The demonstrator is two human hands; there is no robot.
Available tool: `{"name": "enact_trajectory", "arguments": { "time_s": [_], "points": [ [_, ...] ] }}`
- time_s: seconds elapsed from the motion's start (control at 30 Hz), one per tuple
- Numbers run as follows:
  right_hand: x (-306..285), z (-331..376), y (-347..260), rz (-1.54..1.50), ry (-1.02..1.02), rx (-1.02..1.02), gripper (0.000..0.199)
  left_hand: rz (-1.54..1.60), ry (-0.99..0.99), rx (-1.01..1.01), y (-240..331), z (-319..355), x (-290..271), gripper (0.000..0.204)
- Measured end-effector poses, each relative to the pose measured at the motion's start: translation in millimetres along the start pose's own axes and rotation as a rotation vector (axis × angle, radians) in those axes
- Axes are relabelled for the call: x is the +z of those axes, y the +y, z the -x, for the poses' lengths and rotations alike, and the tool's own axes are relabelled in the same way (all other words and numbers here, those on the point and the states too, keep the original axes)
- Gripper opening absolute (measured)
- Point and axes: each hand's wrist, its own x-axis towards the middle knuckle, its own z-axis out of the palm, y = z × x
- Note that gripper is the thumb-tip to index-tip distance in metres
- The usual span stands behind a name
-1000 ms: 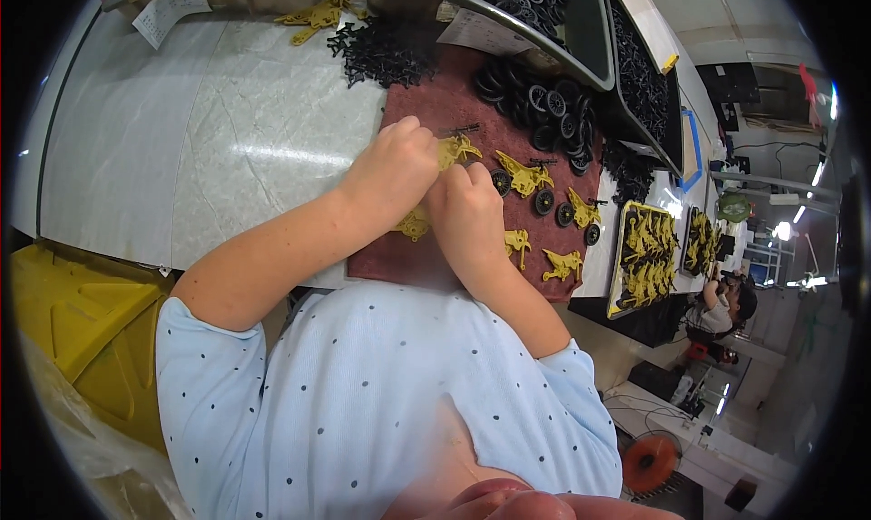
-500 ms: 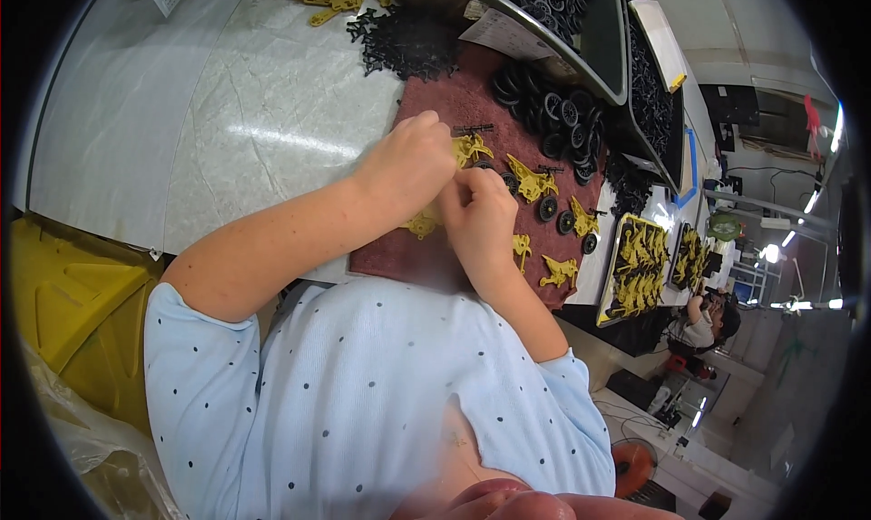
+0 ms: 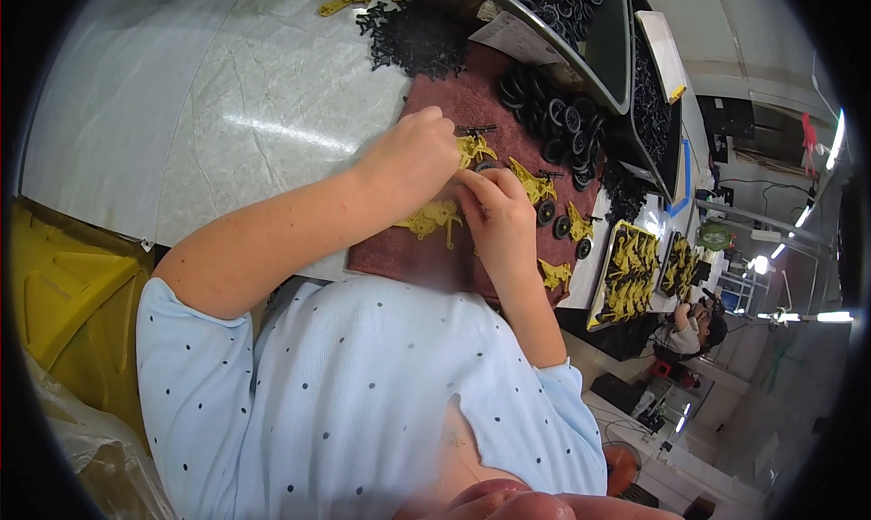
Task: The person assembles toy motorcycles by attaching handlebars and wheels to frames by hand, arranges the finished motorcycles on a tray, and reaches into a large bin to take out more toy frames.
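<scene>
My left hand (image 3: 419,154) is closed, back of the hand up, its fingertips hidden. Thumb and index finger of my right hand (image 3: 499,213) pinch together right against it; what lies between the two hands is too covered to make out. Just beyond my left knuckles shows a yellow toy motorcycle body (image 3: 475,148) with a black bar piece and a black wheel (image 3: 487,166) beside it. Below my left wrist, another yellow body (image 3: 430,219) lies on the reddish-brown cloth (image 3: 386,259). More yellow bodies (image 3: 533,181) with black wheels (image 3: 545,213) run off to the right.
Loose black wheels (image 3: 567,125) pile at the cloth's far side, near grey bins (image 3: 610,89) of black parts. Small black pieces (image 3: 413,39) heap at the far left of it. Trays (image 3: 594,318) of yellow-and-black toys stand right, with a person (image 3: 687,329) farther off.
My right hand has shifted slightly right and nearer me, uncovering more of the yellow body below my left wrist. My left hand stays nearly in place; the whole view has shifted a little.
</scene>
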Motion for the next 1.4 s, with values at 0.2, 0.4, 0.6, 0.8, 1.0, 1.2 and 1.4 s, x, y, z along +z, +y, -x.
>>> {"name": "enact_trajectory", "arguments": {
  "time_s": [0.2, 0.4, 0.6, 0.8, 1.0, 1.2, 1.4],
  "points": [
    [6.4, -6.4, 9.5, 0.187, 0.061, -0.169, 0.019, -0.001, 0.025, -0.002, -1.0, 1.6, 2.2, 0.026],
    [7.3, -0.6, 14.4, 0.209, 0.090, -0.204, 0.019, -0.015, 0.042, 0.007, -1.8, 1.1, 4.7, 0.008],
    [4.9, 3.6, 2.4, -0.015, 0.122, 0.097, 0.015, 0.036, 0.033, -0.013, -1.7, 2.3, 2.6, 0.021],
    [10.9, 1.0, -1.4, 0.042, 0.142, 0.070, 0.010, 0.069, 0.020, -0.030, -1.5, 1.5, 0.2, 0.016],
    [16.3, -1.0, -2.0, 0.049, 0.094, 0.088, 0.009, 0.057, 0.050, -0.032, -0.9, 2.5, 3.1, 0.013],
    [21.5, -3.4, -8.2, 0.136, 0.107, 0.066, 0.009, 0.031, 0.066, -0.029, 0.7, 2.7, 3.2, 0.010],
    [18.4, -13.7, -16.0, 0.063, 0.001, 0.334, 0.013, 0.044, 0.064, -0.023, 4.2, 1.8, 0.3, 0.009]
  ]
}}
